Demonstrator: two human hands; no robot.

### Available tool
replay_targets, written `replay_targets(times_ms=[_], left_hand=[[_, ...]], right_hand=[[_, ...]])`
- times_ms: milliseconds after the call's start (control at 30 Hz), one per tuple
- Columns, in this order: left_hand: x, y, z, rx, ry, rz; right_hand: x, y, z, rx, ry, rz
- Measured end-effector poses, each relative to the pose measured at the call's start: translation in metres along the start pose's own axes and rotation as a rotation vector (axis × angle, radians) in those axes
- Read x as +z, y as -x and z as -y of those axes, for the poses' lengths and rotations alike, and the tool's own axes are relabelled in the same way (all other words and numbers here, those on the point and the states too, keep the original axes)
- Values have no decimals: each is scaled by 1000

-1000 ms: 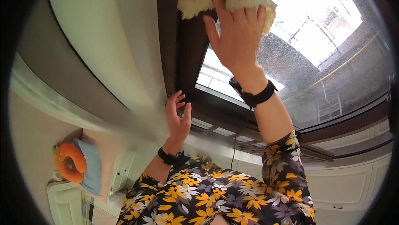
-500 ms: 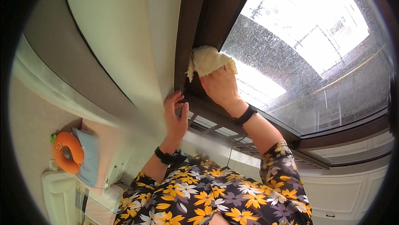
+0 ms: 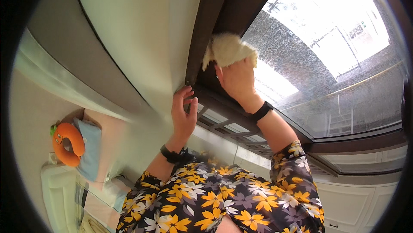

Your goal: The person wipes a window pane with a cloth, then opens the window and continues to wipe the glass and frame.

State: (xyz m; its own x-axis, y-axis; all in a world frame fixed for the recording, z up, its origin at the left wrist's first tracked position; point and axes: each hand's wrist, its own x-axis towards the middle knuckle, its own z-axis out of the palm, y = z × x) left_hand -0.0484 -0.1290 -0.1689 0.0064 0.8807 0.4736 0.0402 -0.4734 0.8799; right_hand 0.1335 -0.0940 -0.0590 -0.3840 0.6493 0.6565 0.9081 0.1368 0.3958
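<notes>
Cream and fluffy, one cloth (image 3: 228,49) lies against the dark brown frame (image 3: 248,1), at the left edge of one window pane (image 3: 297,54), near its lower left corner, which is hidden. Two grips are raised, each with one black band at the wrist: the right band (image 3: 261,111) and the left band (image 3: 171,154).

The right grip (image 3: 239,80) is on the cloth's lower edge. Its fingers run into the pile, which hides their tips, and the thumb stands apart on the left. Whether the cloth is clenched or only pressed, one cannot tell.

The left grip (image 3: 184,118) is released and about half open, fingers gently bent, thumb set well away from them. Its fingertips are at the frame's lower left corner; touching or just beside it, one cannot tell.

One floral shirt (image 3: 223,192) covers both upper arms. Far to the left, one orange neck pillow (image 3: 59,147) overlaps the left edge of one blue cushion (image 3: 92,149).
</notes>
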Motion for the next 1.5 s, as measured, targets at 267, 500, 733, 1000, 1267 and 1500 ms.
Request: replay_targets(times_ms=[267, 500, 733, 1000, 1267, 1500], left_hand=[[-4, 4, -3, -29, -10, 14], [-5, 9, 6, -57, 0, 23], [-6, 10, 6, -93, 13, 54], [-6, 8, 1, -61, -38, 13], [-13, 14, 18, -105, -47, 51], [-6, 3, 5, -72, -22, 80]], right_hand=[[35, 58, 13, -194, -200, 263], [-1, 11, -6, 11, -246, -28], [49, 56, 23, -107, -129, 234], [53, 81, 25, -261, -224, 441], [-19, 38, -6, -9, -280, 215], [-61, -22, -48, 51, -81, -105]])
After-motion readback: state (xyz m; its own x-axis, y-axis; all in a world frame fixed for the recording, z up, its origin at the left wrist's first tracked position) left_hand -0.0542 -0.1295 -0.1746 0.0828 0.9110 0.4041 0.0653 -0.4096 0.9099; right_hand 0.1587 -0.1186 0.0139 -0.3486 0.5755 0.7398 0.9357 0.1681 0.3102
